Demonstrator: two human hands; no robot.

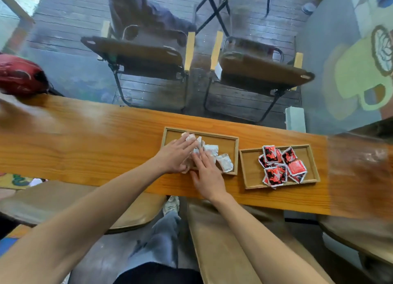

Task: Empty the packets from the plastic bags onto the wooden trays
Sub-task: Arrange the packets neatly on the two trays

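Two shallow wooden trays stand side by side on a long wooden counter. The left tray [232,139] holds several white packets [224,163]. My left hand [175,157] lies flat over the pile's left side, fingers straight and touching the packets. My right hand [207,176] rests on the pile's near side with fingers extended, partly over the tray's front rim. The packets under both hands are hidden. The right tray [247,171] holds several red and black packets [280,165]. No plastic bag can be made out.
The counter [85,139] runs left to right. A red helmet [20,75] sits at its far left end. Two folding chairs [146,56] stand beyond the counter behind glass. Seats and my legs lie below the near edge.
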